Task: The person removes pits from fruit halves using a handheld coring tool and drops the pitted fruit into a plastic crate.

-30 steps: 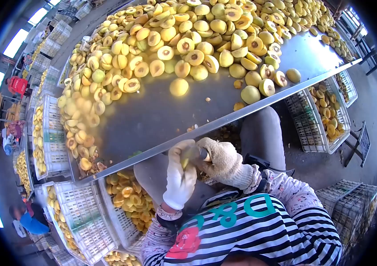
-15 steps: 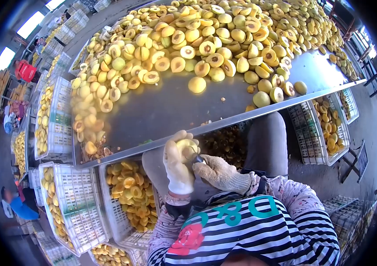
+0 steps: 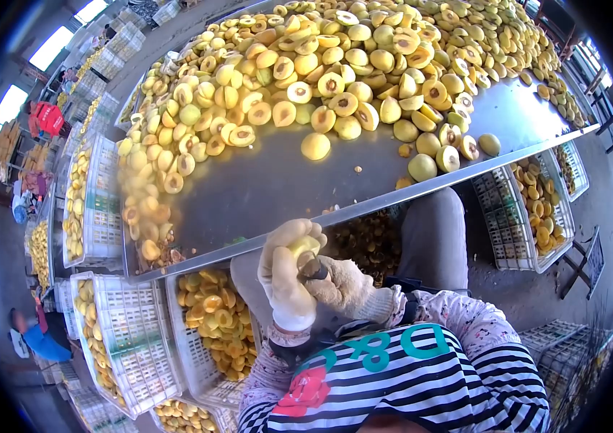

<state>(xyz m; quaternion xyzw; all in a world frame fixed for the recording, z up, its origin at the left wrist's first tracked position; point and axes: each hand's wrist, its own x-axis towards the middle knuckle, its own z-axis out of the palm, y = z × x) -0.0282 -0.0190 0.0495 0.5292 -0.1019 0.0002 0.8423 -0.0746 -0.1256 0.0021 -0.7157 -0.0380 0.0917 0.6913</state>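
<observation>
My left hand (image 3: pixel 283 270), in a pale glove, is closed around a yellow peach half (image 3: pixel 305 246) just in front of the table's near edge. In a knitted work glove, my right hand (image 3: pixel 346 287) grips a small hand tool (image 3: pixel 315 268) with a dark shank. The tool's tip meets the fruit, and its working end is mostly hidden by the peach half and my fingers. Both hands are close together above my lap. Beyond them, a large heap of halved peaches (image 3: pixel 278 86) covers the far part of the metal table (image 3: pixel 249 195).
White crates of peach halves (image 3: pixel 130 339) stand to my left, with another crate (image 3: pixel 216 321) beside my leg. A further filled crate (image 3: pixel 530 209) and a folding stool (image 3: pixel 586 263) are on the right. Dark scraps (image 3: pixel 364 242) lie below, between my knees. Other people are at far left.
The peach half has turned in my left hand. My right hand has shifted slightly down and left, with the tool now angled into the fruit. The whole view has moved a little.
</observation>
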